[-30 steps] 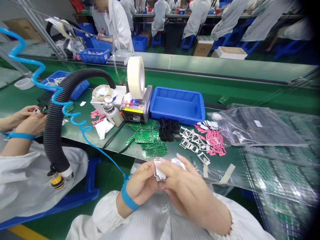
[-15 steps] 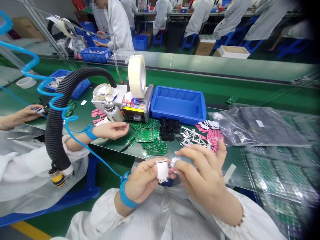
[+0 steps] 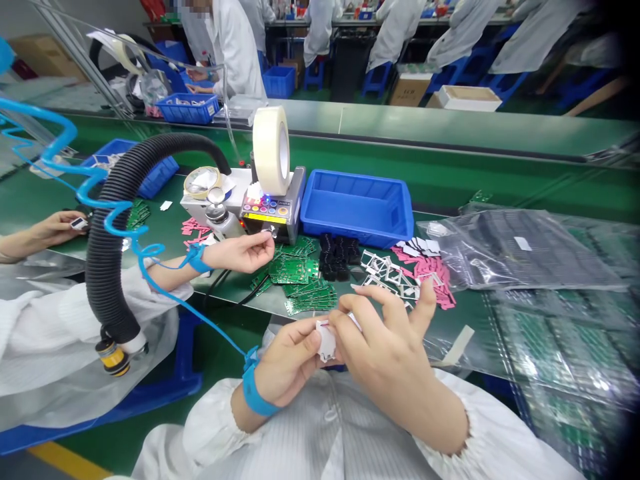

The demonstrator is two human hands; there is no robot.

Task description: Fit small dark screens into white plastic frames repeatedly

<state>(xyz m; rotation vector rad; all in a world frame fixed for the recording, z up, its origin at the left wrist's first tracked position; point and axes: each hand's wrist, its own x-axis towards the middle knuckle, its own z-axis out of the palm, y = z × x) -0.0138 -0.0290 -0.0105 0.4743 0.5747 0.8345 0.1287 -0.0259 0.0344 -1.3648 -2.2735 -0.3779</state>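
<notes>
Held low in front of my chest, a small white part (image 3: pixel 327 341) sits between the thumb and fingers of my left hand (image 3: pixel 290 360), which wears a blue wrist strap (image 3: pixel 255 390). My right hand (image 3: pixel 383 340) meets it from the right, thumb and index finger pinched at the part's upper edge, other fingers raised. A bit of white shows behind its fingers; what the pinch holds is mostly hidden. Beyond my hands lie green circuit boards (image 3: pixel 295 270), black parts (image 3: pixel 339 257), white frames (image 3: pixel 387 273) and pink pieces (image 3: pixel 437 280).
A blue bin (image 3: pixel 356 207) stands behind the parts, beside a tape dispenser (image 3: pixel 273 213) with a large roll. Bagged boards (image 3: pixel 565 353) cover the right side. At left, a co-worker's hand (image 3: pixel 245 252) reaches to the dispenser, near a black hose (image 3: pixel 113 220) and blue coiled tube.
My right hand has moved left onto the white part, and its pinched fingertips now overlap the part's top. The co-worker's hand has moved right and up to the tape dispenser.
</notes>
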